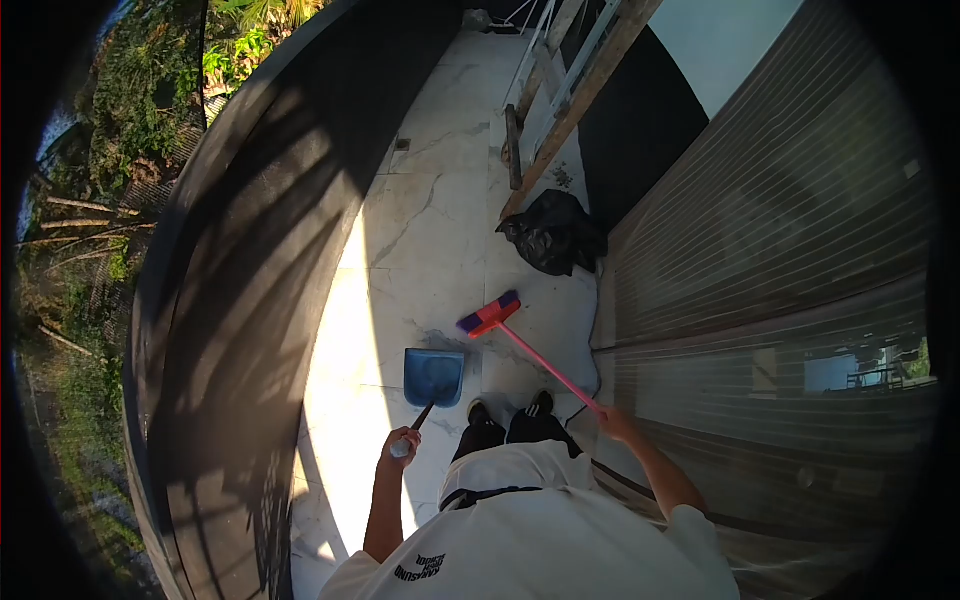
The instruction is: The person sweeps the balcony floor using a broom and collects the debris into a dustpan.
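My left hand (401, 447) is closed around the handle of a long-handled dustpan. The blue pan (433, 375) of this dustpan rests on the tiled floor in front of my feet, its open edge facing away from me. In my right hand (614, 422) is the pink stick of a broom (492, 314). Its red and purple head lies on the floor just beyond the dustpan and to the right, apart from it. Some dark dirt shows in the pan, too small to make out.
A black plastic bag (553, 235) sits on the floor ahead to the right. Behind it leans a ladder (565, 100) with wooden beams. A dark wall (230, 330) runs along the left, and a mesh screen (760, 260) along the right. A small drain (402, 145) lies farther ahead.
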